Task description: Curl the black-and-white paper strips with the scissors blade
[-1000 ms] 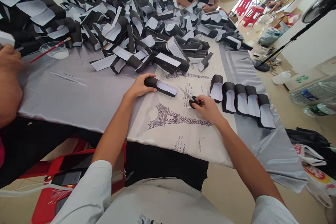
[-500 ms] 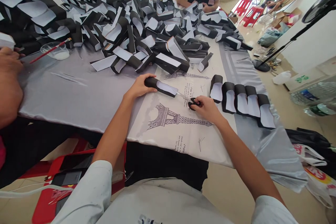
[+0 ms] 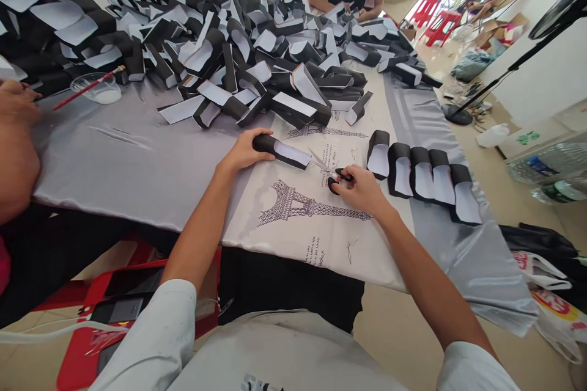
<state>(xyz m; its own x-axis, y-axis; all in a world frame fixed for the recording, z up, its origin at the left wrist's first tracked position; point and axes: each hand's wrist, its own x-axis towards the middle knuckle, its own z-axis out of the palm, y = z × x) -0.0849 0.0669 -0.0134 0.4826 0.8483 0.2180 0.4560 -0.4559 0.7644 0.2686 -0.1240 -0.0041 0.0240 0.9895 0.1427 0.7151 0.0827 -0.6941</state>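
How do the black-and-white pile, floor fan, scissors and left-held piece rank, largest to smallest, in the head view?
1. Black-and-white pile
2. Floor fan, though partly out of frame
3. Left-held piece and scissors, unranked: too alike in length to separate

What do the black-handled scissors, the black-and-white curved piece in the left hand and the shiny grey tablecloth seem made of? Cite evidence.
Scissors: probably steel blades, from their bright grey shine; handles likely plastic, smooth and black. Piece: seemingly stiff paper or card, dull, with crisp edges. Tablecloth: satin-like fabric, perhaps synthetic, with glossy highlights along its creases.
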